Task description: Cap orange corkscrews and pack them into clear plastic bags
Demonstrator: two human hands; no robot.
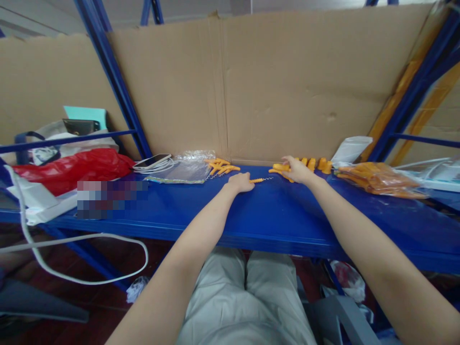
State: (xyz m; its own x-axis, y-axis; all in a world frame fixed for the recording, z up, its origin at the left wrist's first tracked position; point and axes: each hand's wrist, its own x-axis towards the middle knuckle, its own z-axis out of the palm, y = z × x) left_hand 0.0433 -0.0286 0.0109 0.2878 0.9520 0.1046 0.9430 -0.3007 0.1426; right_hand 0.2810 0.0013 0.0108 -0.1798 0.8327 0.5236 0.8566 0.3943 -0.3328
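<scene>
My left hand [241, 182] is closed around a thin orange corkscrew-like piece [257, 180], whose twisted metal spiral points right, just above the blue table [273, 211]. Behind that hand lie several orange handles [222, 166] with similar metal spirals. My right hand [297, 169] is at a small group of orange plastic pieces [280, 167], its thumb and fingers around one of them; the exact grip is partly hidden. A row of orange cup-shaped parts [325, 166] stands just behind and to the right of this hand.
A clear plastic bag [176, 172] and a phone with a white cable [154, 162] lie left. Farther left are a red bag [79, 167] and a white power strip [53, 206]. Bagged orange parts [377, 178] lie right. A cardboard wall [273, 86] closes the back.
</scene>
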